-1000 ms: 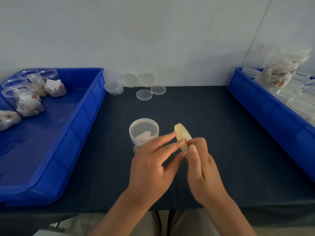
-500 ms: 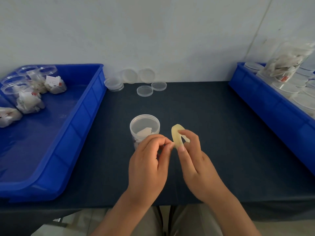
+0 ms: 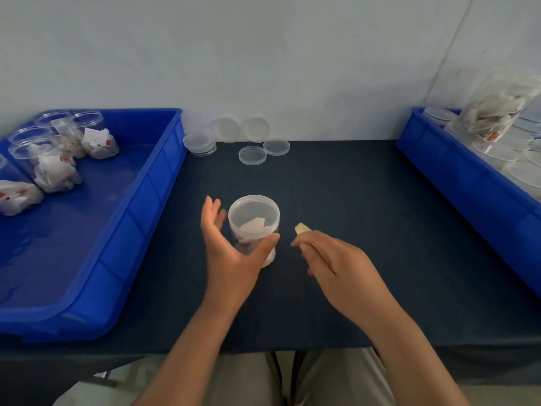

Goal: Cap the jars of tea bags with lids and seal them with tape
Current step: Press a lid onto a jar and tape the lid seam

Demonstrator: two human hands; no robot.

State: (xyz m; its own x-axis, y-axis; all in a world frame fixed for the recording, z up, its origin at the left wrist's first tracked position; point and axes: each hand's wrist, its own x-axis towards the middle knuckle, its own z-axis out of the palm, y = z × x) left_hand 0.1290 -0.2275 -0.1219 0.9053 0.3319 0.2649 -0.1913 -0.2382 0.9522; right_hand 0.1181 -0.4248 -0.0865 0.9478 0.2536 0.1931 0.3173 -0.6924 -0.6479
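Observation:
A clear plastic jar (image 3: 253, 221) with tea bags inside and a lid on top stands upright on the dark table. My left hand (image 3: 231, 253) is spread around the jar's near left side, thumb against its front, fingers straight beside it. To the right of the jar, my right hand (image 3: 330, 262) grips a yellowish tape roll (image 3: 302, 229); only the roll's tip shows above the fingers. Any pulled tape strip is too thin to see.
A blue bin (image 3: 96, 259) on the left holds several open jars of tea bags (image 3: 55, 168). Loose clear lids (image 3: 252, 155) lie by the wall. A second blue bin (image 3: 468, 183) on the right holds lidded jars. The table edge (image 3: 263, 350) runs near my arms.
My left hand has left the tape roll and swung left around the jar. My right hand has lowered and moved right with the roll, which is now mostly hidden in its fingers.

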